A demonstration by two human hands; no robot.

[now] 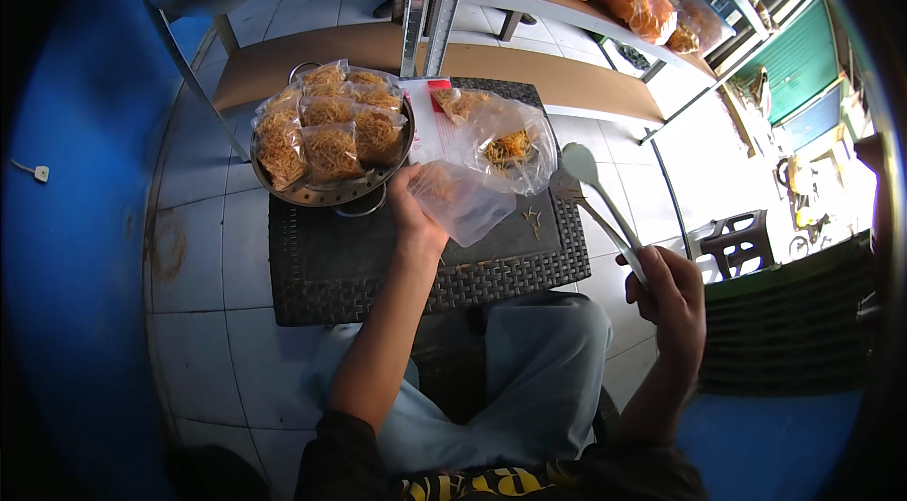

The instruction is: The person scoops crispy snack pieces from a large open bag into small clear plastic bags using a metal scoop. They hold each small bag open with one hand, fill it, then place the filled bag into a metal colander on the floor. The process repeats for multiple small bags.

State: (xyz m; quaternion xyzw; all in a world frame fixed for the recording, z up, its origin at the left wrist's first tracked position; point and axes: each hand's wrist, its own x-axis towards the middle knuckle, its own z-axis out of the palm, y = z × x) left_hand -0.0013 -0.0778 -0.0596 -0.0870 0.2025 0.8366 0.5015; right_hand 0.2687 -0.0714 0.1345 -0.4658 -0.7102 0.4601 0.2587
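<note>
Woven-edged worktop (331, 250) sits below the left fingers (406, 184), pinching a plastic bag (472, 206); right fingers (659, 276) clasp serving tongs (612, 211). Bagging seems underway, next calling for shreds (508, 149) lying beyond both.

Strong daylight from the right, washed-out floor tiles (704, 184), dimmer blue wall (76, 180), curved, blackened fisheye edges

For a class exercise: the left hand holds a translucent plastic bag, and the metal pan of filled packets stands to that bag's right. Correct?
No, the side is wrong: the head view shows the metal pan of filled packets left of the translucent plastic bag that the left hand holds.
</note>
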